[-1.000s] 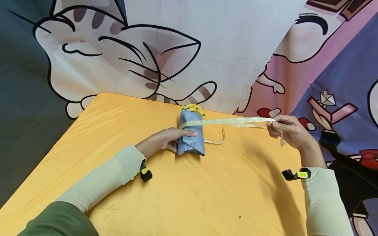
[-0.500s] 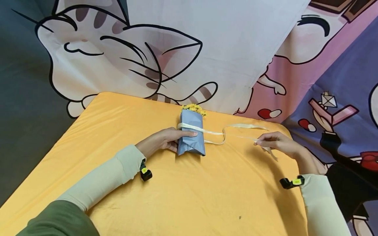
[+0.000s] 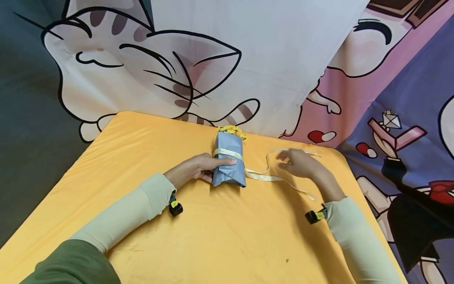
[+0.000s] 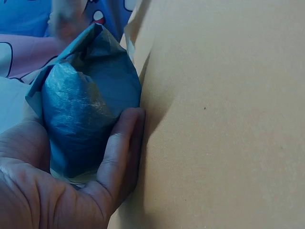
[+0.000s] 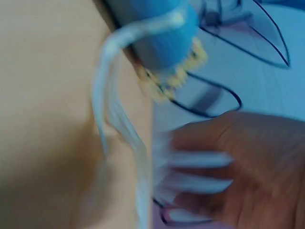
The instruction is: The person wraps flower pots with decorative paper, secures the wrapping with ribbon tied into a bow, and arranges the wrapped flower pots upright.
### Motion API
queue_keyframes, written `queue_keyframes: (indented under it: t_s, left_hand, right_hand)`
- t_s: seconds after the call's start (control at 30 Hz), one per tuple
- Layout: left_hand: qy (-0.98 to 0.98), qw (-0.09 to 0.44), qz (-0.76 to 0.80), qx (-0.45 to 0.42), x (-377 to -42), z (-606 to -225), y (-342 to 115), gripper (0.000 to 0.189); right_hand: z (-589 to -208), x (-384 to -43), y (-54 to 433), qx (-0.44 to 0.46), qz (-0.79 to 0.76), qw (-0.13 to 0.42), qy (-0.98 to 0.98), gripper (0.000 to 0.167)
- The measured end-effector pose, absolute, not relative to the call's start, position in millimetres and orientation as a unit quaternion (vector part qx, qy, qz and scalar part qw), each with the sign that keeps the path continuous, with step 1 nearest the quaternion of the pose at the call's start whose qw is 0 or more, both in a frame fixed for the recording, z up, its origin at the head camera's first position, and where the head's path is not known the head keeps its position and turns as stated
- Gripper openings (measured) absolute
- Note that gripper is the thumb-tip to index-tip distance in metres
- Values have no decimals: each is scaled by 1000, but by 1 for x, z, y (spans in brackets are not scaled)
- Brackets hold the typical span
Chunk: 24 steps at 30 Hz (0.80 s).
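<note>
Grips the blue-wrapped bouquet (image 3: pixel 229 142) with the left hand (image 3: pixel 202 165), near the far edge of the yellow table (image 3: pixel 227 228). Hovers near the cream ribbon (image 3: pixel 264 178), looped round the bouquet, with the right hand (image 3: pixel 299 162) loosely spread.

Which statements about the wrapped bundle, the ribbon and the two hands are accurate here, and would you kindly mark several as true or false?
1. The left hand grips the blue-wrapped bundle. True.
2. The ribbon crosses the upper face of the bundle. True.
3. The yellow flowers show at the end of the bundle nearest the person. False: they show at the far end.
4. The right hand pinches the ribbon. False: its fingers hold nothing.
5. The cloth under the bundle is yellow-orange. True.
6. The ribbon is tied in a bow. False: no bow shows, and loose lengths trail to the right of the bundle.
</note>
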<state>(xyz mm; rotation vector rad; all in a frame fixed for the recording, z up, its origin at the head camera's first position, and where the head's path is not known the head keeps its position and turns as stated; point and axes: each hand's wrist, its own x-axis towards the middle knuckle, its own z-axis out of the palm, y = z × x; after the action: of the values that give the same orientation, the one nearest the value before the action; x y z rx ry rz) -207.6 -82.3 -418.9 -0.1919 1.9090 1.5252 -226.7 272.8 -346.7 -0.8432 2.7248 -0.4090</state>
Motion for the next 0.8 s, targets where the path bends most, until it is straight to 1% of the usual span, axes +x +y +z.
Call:
queue_keyframes:
  t_s: [0.1,0.17,0.27,0.4,0.5,0.6,0.7,0.8]
  left_hand:
    - [736,335,584,-77,-208,-420,-81,79]
    - [737,334,583,-79,-209,-421,-81,78]
    - [734,335,585,-81,-210,-421,-79,70]
    - [726,337,594,-84,-211,-422,-79,60]
    - [724,336,596,-87,-209,-421,-79,60]
    - [727,335,592,-90,-208,-420,-79,62]
    - [731,336,587,-90,-208,-418,-80,64]
    - [734,337,584,-85,-207,-417,-82,66]
  right_hand:
    - [-359,-224,234,-317,-214,63,922,33]
    - [-363,-222,205,-345,-238,43,907,35]
    - [-365,-220,165,-374,-228,37,898,40]
    - [-368,-221,129,-360,-199,41,910,42]
    - [-371,-224,118,-334,-188,42,923,41]
    - [-372,-225,116,-328,-193,43,924,42]
    - [-374,-223,121,-332,-219,31,917,42]
    - [-378,-218,133,-316,-266,22,911,35]
